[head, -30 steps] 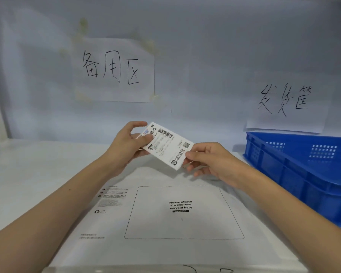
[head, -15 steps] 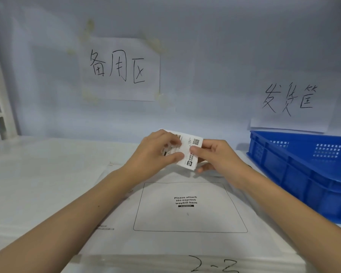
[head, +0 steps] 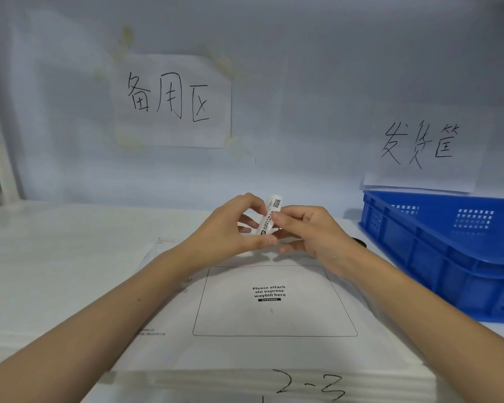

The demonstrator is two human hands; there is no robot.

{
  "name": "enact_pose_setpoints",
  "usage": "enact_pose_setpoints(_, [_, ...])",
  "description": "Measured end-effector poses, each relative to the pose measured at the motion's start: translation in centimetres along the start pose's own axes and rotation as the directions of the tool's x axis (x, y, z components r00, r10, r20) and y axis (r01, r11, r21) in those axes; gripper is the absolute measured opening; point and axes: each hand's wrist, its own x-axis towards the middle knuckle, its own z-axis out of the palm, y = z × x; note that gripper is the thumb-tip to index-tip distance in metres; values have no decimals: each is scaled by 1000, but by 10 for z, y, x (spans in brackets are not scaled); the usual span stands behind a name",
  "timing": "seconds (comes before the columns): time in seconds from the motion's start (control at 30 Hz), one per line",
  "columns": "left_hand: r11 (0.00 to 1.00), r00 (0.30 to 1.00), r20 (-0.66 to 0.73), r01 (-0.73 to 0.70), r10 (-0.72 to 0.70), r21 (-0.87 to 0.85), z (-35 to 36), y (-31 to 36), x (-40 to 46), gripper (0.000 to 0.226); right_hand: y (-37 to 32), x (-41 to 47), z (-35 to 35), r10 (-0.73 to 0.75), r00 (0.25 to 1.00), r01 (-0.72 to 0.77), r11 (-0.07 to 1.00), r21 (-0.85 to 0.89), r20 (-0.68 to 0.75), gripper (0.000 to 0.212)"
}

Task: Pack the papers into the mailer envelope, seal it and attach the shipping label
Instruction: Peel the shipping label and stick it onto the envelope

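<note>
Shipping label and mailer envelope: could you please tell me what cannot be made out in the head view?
- Shipping label: turned nearly edge-on between left hand and right hand; its print is too small to read, its back hidden.
- Mailer envelope: the forearms cover its sides; whether it is sealed cannot be told.
- Blue crate: cut off by the right edge, its inside hidden by its wall.

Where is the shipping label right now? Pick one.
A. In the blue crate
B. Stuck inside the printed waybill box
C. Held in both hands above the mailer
C: the shipping label is pinched between the left hand and right hand, above the mailer envelope; its printed waybill box is bare.
</note>
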Motion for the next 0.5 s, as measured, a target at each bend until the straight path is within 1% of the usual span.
enact_pose_setpoints(0.2, [998,1000,-5,6,-6,-58,0,0,-1,33,-1,-1,0,9,1000,-9,1000,10,4,27])
enact_pose_setpoints(0.37, [997,999,34,11,-9,-80,-1,0,-1,37,-3,-2,0,8,1000,-8,1000,9,-1,27])
enact_pose_setpoints(0.5, [996,1000,27,12,-10,-83,-1,1,0,39,-1,0,-3,14,999,-14,1000,13,-30,26])
